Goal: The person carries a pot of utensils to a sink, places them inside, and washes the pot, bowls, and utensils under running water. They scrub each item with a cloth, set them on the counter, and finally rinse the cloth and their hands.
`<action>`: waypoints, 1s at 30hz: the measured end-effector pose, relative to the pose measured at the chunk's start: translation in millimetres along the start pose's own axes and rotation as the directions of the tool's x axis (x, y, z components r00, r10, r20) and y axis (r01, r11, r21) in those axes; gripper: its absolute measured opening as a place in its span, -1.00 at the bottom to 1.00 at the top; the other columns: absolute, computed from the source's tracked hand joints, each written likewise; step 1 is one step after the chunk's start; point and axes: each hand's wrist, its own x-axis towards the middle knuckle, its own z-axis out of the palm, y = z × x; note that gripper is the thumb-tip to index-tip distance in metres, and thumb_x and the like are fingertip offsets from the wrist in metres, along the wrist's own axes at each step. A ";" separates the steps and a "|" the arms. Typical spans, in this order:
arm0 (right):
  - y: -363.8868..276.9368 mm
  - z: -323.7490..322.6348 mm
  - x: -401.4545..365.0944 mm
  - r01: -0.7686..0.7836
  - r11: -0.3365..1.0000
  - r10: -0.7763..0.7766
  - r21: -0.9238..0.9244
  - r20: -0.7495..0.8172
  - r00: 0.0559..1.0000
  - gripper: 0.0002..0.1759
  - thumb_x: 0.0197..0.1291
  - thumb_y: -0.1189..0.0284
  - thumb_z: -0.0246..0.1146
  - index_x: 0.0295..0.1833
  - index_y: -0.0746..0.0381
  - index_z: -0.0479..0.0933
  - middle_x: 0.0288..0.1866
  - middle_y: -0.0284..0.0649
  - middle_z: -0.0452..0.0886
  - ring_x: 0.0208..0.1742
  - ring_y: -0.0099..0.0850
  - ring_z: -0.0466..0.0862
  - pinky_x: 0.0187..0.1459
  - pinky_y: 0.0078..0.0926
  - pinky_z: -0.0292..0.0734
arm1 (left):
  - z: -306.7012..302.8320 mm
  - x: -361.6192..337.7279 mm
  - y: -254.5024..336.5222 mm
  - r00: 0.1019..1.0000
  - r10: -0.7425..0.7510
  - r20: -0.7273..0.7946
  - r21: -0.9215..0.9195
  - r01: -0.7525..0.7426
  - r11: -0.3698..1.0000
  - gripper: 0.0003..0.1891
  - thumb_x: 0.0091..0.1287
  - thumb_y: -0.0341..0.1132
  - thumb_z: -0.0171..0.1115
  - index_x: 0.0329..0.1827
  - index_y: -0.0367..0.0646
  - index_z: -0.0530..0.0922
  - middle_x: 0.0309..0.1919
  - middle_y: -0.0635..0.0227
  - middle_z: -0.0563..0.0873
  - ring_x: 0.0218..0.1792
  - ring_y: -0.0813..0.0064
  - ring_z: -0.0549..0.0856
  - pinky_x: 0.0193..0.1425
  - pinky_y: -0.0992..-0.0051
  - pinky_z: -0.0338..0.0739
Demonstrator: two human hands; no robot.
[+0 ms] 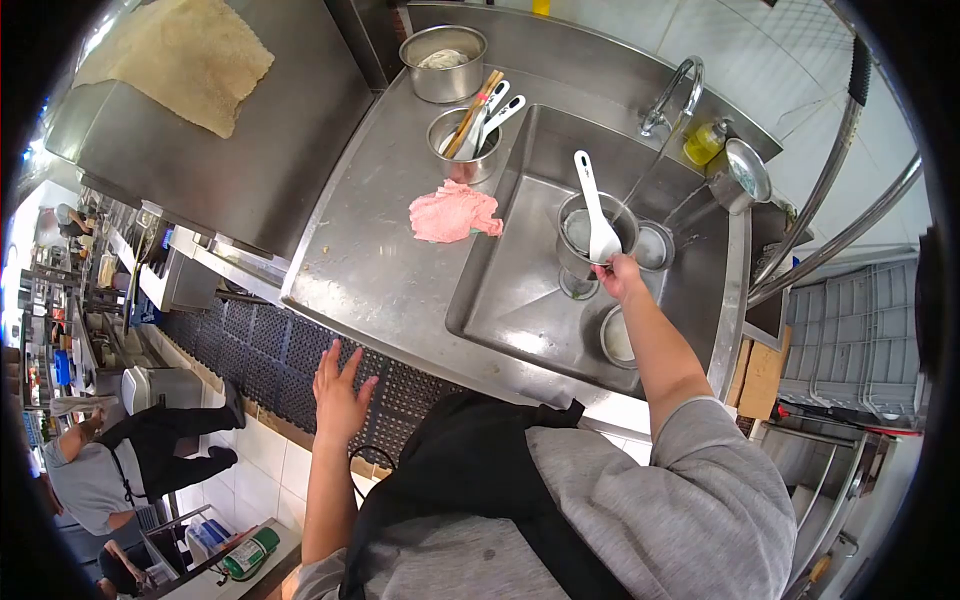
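In the head view my right hand (pixel 621 277) is closed on the near rim of a metal pot (pixel 576 262) in the sink. A white rice paddle (pixel 594 205) leans in this pot, its broad end by my fingers and its handle pointing up and away. Water runs from the faucet (pixel 692 88) toward the pot. My left hand (pixel 341 388) is held off the counter's front edge, fingers spread, with nothing in it. Two more metal bowls, one behind the pot (pixel 655 245) and one nearer me (pixel 617 336), stand in the sink.
A pink cloth (pixel 455 212) lies on the steel counter (pixel 345 275). Beyond it stand a pot of utensils (pixel 465 165) and a larger pot (pixel 443 75). Yellow soap (pixel 705 143) and a tilted metal container (pixel 735 180) sit at the sink's right corner. Another person (pixel 110 470) works at left.
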 end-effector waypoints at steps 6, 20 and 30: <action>1.8 4.3 -8.5 0.005 1.000 -0.005 0.009 -0.007 1.000 -0.66 0.15 0.63 -0.10 0.07 0.45 0.29 -0.22 0.11 0.53 -0.41 -0.14 0.63 -0.55 -0.53 0.61 | -0.2 -2.0 0.5 1.000 -0.020 0.014 -0.004 0.020 1.000 -0.43 0.23 -0.20 0.30 0.32 -0.01 0.40 0.44 0.12 0.19 0.42 -0.01 0.19 0.42 0.10 0.11; -14.3 8.2 -28.9 -0.018 0.994 0.010 0.104 0.083 0.997 -0.69 0.13 0.64 -0.07 0.02 0.52 0.28 -0.24 0.13 0.51 -0.41 -0.13 0.63 -0.51 -0.50 0.64 | 10.3 -5.0 -15.4 0.993 -0.044 0.110 -0.210 0.067 0.975 -0.77 0.16 -0.30 0.34 -0.15 -0.16 0.64 -0.41 0.09 0.66 -0.40 0.13 0.65 -0.29 0.25 0.52; -25.6 5.8 -35.6 -0.016 0.989 0.001 0.145 0.101 0.995 -0.70 0.15 0.62 -0.04 0.00 0.52 0.28 -0.22 0.11 0.49 -0.38 -0.17 0.61 -0.48 -0.51 0.65 | 1.3 -6.9 -3.9 0.961 -0.218 0.169 -0.147 0.243 0.959 -0.78 0.35 -0.22 0.09 -0.16 -0.14 0.62 -0.29 0.00 0.69 -0.21 -0.05 0.65 -0.16 0.12 0.52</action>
